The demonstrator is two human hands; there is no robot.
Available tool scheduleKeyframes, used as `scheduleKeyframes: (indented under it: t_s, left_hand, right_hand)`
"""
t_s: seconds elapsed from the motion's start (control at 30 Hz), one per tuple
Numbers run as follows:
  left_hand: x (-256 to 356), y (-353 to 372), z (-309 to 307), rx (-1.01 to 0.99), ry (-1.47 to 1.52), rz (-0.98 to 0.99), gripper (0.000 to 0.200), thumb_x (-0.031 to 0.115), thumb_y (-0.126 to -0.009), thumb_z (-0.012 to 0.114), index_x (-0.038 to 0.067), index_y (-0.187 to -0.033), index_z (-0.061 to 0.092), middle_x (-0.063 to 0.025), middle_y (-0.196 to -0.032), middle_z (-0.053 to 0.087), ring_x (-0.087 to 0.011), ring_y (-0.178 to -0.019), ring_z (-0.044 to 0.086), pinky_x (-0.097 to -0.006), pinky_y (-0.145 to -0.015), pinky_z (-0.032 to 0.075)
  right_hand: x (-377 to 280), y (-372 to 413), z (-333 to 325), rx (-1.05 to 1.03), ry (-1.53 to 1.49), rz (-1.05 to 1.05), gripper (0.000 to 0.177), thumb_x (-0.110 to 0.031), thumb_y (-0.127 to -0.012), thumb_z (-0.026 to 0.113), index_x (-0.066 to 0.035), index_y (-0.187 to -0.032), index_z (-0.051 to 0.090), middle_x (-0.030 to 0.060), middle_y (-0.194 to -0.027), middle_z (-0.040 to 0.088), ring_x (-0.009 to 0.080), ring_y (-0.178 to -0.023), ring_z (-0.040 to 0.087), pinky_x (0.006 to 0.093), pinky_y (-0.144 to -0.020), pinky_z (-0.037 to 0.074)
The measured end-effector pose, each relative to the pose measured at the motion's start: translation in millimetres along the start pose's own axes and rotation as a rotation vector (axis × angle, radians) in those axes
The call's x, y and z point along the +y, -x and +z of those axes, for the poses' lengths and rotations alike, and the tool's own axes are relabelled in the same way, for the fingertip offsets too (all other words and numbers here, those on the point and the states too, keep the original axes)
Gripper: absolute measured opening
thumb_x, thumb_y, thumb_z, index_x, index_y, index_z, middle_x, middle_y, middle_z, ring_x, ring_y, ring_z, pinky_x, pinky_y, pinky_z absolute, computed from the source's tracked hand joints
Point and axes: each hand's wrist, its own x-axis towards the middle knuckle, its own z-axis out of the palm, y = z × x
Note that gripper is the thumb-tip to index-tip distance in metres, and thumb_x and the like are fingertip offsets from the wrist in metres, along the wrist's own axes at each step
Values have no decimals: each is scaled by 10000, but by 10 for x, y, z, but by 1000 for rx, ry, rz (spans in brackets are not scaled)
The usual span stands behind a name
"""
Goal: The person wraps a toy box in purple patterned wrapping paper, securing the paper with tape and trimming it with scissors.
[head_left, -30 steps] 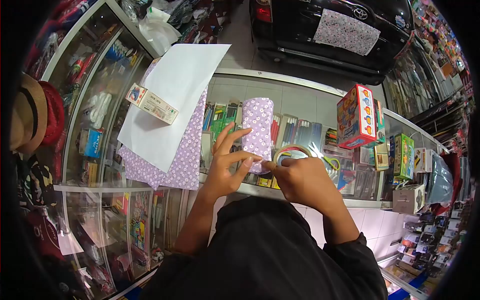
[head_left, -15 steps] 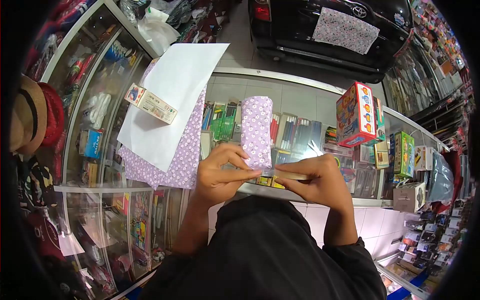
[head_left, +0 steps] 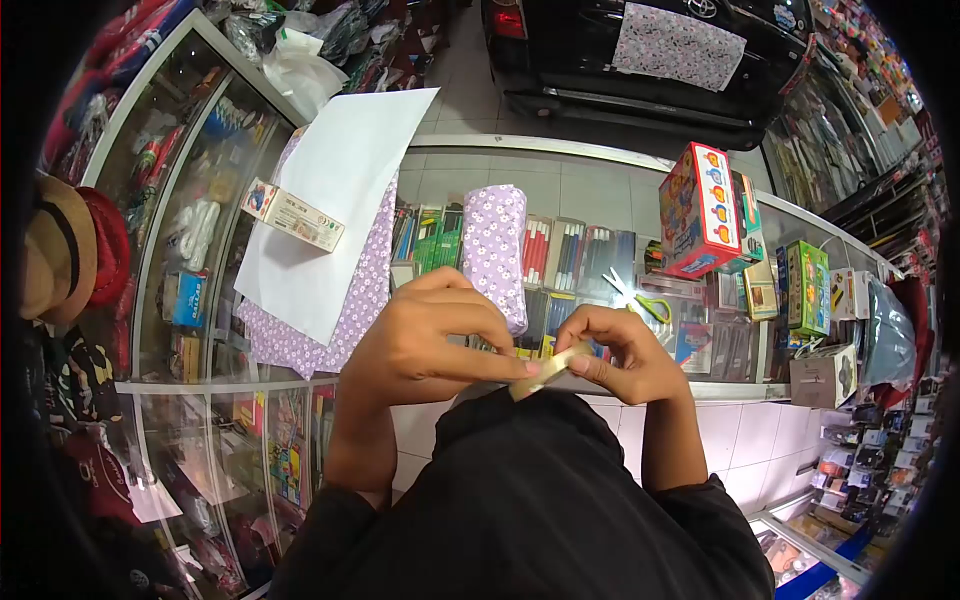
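Close in front of my body, a small roll of tape (head_left: 550,370) is between my two hands, its flat edge pale and yellowish. My right hand (head_left: 628,362) grips one side between thumb and fingers. From the other side, my left hand (head_left: 428,335) pinches at the roll's edge with thumb and index finger; whether a strip is loose there I cannot make out. Just beyond the left fingers lies a parcel in lilac floral wrapping paper (head_left: 495,245), lengthwise on the glass counter. Scissors with green handles (head_left: 652,308) rest open to the right of it.
A white sheet (head_left: 335,190) and lilac floral paper (head_left: 355,335) lie at left, with a small box (head_left: 292,215) on top. Toy boxes (head_left: 697,212) stand on the counter's right. Pens show through the glass counter (head_left: 580,180). A black car (head_left: 570,70) is beyond.
Both hands have drawn back from the parcel's near end toward my body, and the tape roll has turned to a slant. The scissors' handles now show fully.
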Motion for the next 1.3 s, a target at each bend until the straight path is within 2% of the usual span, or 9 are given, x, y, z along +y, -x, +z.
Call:
scheduleKeyframes:
  t_s: [0.1, 0.27, 0.43, 0.57, 0.7, 0.9, 1.1, 1.13, 1.3]
  left_hand:
    - [53, -200, 30, -60, 22, 56, 318, 83, -666, 792, 189, -963, 826, 34, -800, 694, -156, -755, 678, -321, -697, 450]
    - [192, -553, 62, -220, 68, -40, 243, 71, -689, 814, 134, -924, 813, -19, -778, 712, -215, -729, 679, -334, -654, 460]
    - [198, -746, 182, -229, 75, -109, 167, 57, -701, 809, 57, -865, 778, -69, -769, 706, -269, -712, 670, -356, -663, 487]
    - [170, -812, 247, -252, 121, -209, 159, 43, -712, 802, 35, -868, 778, -115, -772, 714, -297, -706, 680, -379, -649, 510]
    - [110, -744, 278, -216, 224, -353, 179, 31, -733, 809, 8, -908, 786, -139, -809, 736, -264, -733, 702, -327, -681, 518]
    - [60, -523, 271, -76, 235, -708, 207, 24, -753, 819, 4, -957, 797, -111, -814, 751, -167, -752, 685, -287, -704, 511]
    - [-69, -223, 291, 24, 349, -1034, 155, 37, -814, 829, -7, -958, 794, -78, -829, 753, -104, -785, 660, -260, -720, 516]
    - [-102, -165, 297, 68, 432, -1122, 134, 38, -828, 828, -13, -947, 791, -76, -835, 752, -105, -791, 659, -254, -727, 520]
    - [-222, 130, 347, 189, 484, -916, 107, 53, -863, 811, -35, -913, 777, -73, -842, 751, -94, -783, 668, -256, -734, 536]
  right_hand:
    - [179, -21, 15, -19, -52, -199, 173, -67, -932, 686, 11, -1086, 669, 98, -1038, 669, 181, -1001, 621, 334, -914, 484]
    - [178, 70, 99, 108, -97, -161, 283, -75, -930, 689, 8, -1194, 629, 119, -1166, 643, 211, -1083, 610, 360, -972, 471]
    - [387, 193, 175, 688, 73, -359, 582, -153, -866, 771, -17, -1344, 468, 127, -1162, 590, 175, -1093, 565, 357, -961, 463]
    - [208, 233, 228, 484, 75, -251, 649, -70, -897, 728, -29, -1443, 379, 62, -954, 645, 152, -920, 636, 316, -883, 497]
    - [253, 293, 199, 377, -233, -80, 575, -13, -932, 661, -26, -1451, 413, 60, -971, 663, 124, -907, 648, 280, -835, 504]
    - [93, 258, 121, 363, -49, 38, 234, -72, -961, 646, -11, -1184, 687, 40, -926, 707, 80, -827, 642, 257, -750, 502]
    - [-10, 16, 39, 410, 240, 130, 179, -114, -949, 700, 55, -980, 752, 40, -805, 726, 67, -800, 639, 245, -724, 508]
    - [7, -43, 49, 447, 287, 97, 216, -158, -939, 716, 54, -938, 756, 34, -699, 696, 61, -676, 601, 255, -620, 483]
    - [-235, -248, 17, 312, 519, 119, 267, -238, -882, 758, 27, -915, 767, 70, -583, 624, 68, -502, 463, 291, -486, 372]
